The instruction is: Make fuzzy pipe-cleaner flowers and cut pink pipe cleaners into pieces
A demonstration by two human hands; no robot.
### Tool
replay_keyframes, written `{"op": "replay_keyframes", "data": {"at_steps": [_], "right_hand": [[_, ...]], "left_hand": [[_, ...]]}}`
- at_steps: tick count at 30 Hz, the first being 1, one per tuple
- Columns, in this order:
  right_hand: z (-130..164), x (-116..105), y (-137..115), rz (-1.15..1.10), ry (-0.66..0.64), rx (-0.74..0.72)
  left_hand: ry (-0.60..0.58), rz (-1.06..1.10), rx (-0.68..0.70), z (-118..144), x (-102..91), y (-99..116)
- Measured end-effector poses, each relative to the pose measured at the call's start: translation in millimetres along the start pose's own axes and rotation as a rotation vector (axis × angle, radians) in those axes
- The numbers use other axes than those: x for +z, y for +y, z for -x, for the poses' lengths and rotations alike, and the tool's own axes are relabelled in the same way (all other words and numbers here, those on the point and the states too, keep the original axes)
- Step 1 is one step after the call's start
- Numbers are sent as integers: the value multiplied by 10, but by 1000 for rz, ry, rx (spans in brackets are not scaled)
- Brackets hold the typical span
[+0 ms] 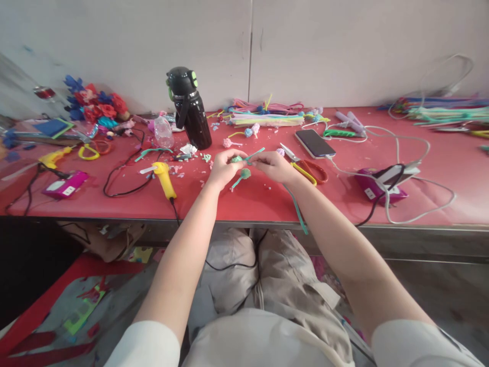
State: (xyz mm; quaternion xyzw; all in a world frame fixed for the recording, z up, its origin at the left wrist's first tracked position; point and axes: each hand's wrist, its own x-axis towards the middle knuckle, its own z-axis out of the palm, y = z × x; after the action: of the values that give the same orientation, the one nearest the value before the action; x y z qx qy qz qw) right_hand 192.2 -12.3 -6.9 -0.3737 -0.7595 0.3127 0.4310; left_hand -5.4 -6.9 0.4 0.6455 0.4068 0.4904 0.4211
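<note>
My left hand (226,167) has its fingers closed on a small green fuzzy ball (236,159) made of pipe cleaner. From the right, my right hand (273,164) pinches a green pipe cleaner (256,153) where it meets the ball. A long green strand (298,211) passes below my right wrist and droops over the table's front edge; whether it joins the piece in my fingers I cannot tell. Just under my hands lies another green fuzzy ball (245,174) with a short stem. Scissors (305,168) with red and yellow handles lie beside my right wrist.
On the red table (244,206) are a yellow glue gun (165,181), a black bottle (194,114), a phone (315,143) and bundles of pipe cleaners (267,120). Purple power sockets (65,184) and looping cables lie on both sides. Someone's foot (114,247) shows below left.
</note>
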Motion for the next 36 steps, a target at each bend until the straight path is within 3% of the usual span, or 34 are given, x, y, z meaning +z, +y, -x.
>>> {"op": "replay_keyframes", "data": {"at_steps": [9, 17, 20, 25, 28, 33, 36], "right_hand": [[6, -22, -19, -108, -35, 108], [80, -6, 19, 18, -169, 161], [77, -31, 31, 95, -146, 73], [44, -73, -8, 323, 34, -180], [30, -71, -48, 346, 133, -283], [36, -82, -91, 144, 120, -83], [41, -142, -124, -76, 37, 64]], "left_hand": [[2, -27, 33, -8, -16, -24], [-33, -217, 102, -5, -11, -83], [-40, -291, 134, 14, -11, -48], [-52, -286, 126, 28, -6, -27], [-65, -227, 123, 10, 0, -60], [-87, -144, 150, -19, 0, -93], [-132, -113, 164, -19, -5, -84]]}}
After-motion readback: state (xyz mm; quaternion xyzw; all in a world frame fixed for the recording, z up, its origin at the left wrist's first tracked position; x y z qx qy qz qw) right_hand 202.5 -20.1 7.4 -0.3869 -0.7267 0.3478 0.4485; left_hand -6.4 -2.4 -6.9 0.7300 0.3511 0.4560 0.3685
